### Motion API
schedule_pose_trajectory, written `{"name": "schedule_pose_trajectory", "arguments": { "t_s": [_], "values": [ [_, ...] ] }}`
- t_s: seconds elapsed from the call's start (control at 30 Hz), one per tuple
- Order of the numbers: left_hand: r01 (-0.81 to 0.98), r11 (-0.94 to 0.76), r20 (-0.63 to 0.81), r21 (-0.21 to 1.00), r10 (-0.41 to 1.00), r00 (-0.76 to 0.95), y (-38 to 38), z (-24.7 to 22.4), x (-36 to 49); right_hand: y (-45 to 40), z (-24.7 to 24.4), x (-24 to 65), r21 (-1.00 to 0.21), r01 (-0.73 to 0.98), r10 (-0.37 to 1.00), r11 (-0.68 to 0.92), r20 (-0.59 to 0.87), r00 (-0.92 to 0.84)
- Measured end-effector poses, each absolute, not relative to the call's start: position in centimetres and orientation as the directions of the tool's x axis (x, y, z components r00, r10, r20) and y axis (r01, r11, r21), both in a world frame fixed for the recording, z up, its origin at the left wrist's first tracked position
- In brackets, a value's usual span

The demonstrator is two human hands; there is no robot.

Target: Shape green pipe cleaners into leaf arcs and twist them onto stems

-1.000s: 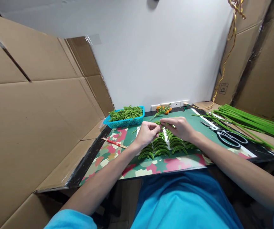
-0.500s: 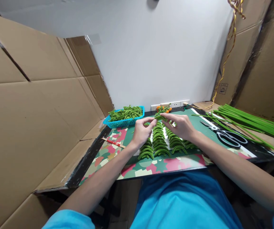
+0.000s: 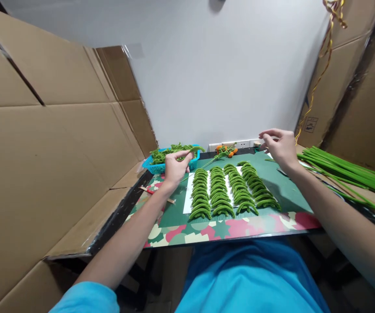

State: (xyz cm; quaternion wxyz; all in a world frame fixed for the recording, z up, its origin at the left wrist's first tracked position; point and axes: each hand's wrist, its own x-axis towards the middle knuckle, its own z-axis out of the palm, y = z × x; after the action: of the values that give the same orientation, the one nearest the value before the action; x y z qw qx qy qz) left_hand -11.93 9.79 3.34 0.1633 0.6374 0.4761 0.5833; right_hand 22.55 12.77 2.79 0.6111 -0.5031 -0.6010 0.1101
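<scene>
A green leaf held above the far side of the desk [image 3: 120, 213]. The left hand [image 3: 175, 168] pinches the leaf [image 3: 197, 148] at one end between thumb and fingertips, just in front of the blue basket [image 3: 156, 168], in which a heap of similar leaves lies. The free end points right, so the long axis, slightly arched, runs roughly sideways, towards the right hand [image 3: 282, 147]. That hand hangs well apart, raised over the far right of the mat [image 3: 172, 218], its thumb and fingers loosely curled with a gap between them; nothing is visible in its grasp. The left hand is thus much the nearer to the leaf. Four rows [image 3: 218, 191] of arched leaves lie on white paper [image 3: 187, 205], nearer the body and to the right of the left hand. The orange flowers [image 3: 229, 151] lie beyond the rows, between the two hands, and long green stems [image 3: 350, 171] lie to the right of the right hand
</scene>
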Motion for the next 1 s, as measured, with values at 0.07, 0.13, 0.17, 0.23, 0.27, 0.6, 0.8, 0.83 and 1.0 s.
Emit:
{"name": "schedule_pose_trajectory", "arguments": {
  "t_s": [0.07, 0.13, 0.17, 0.23, 0.27, 0.6, 0.8, 0.83, 1.0],
  "values": [
    [0.562, -0.466, 0.611, 0.683, 0.787, -0.090, 10.2, 3.5, -12.8, 14.3, 3.2, 23.7, -0.766, 0.499, 0.758, 0.406, 0.587, 0.284],
    [0.706, -0.434, 0.616, 0.560, 0.788, -0.005, 10.3, 3.7, -13.6, 15.4, 3.4, 24.3, -0.759, 0.557, 0.772, 0.337, 0.561, 0.299],
    [0.756, -0.420, 0.605, 0.502, 0.795, 0.040, 10.3, 3.8, -13.9, 15.7, 3.3, 24.4, -0.735, 0.611, 0.764, 0.295, 0.565, 0.310],
    [0.836, -0.386, 0.569, 0.391, 0.815, 0.110, 10.2, 4.1, -14.4, 15.9, 2.7, 24.2, -0.626, 0.758, 0.743, 0.183, 0.593, 0.310],
    [0.873, -0.358, 0.545, 0.330, 0.828, 0.134, 10.1, 4.3, -14.6, 15.9, 2.3, 24.1, -0.544, 0.830, 0.747, 0.120, 0.600, 0.285],
    [0.984, 0.021, 0.275, -0.175, 0.961, 0.029, 9.3, 6.1, -17.4, 17.1, -2.2, 28.3, -0.385, 0.921, 0.938, -0.054, 0.297, 0.179],
    [0.986, 0.045, 0.177, -0.162, 0.984, -0.016, 9.4, 5.6, -18.9, 16.7, -1.8, 29.4, -0.328, 0.942, 0.963, -0.072, 0.225, 0.151],
    [0.988, 0.045, 0.147, -0.148, 0.989, -0.023, 9.4, 5.5, -19.1, 16.6, -1.8, 29.4, -0.312, 0.947, 0.964, -0.072, 0.221, 0.146],
    [0.997, 0.054, 0.064, -0.058, 0.997, -0.050, 9.2, 5.4, -19.7, 16.2, -1.9, 29.3, -0.251, 0.965, 0.959, -0.074, 0.247, 0.138]
  ]
}}
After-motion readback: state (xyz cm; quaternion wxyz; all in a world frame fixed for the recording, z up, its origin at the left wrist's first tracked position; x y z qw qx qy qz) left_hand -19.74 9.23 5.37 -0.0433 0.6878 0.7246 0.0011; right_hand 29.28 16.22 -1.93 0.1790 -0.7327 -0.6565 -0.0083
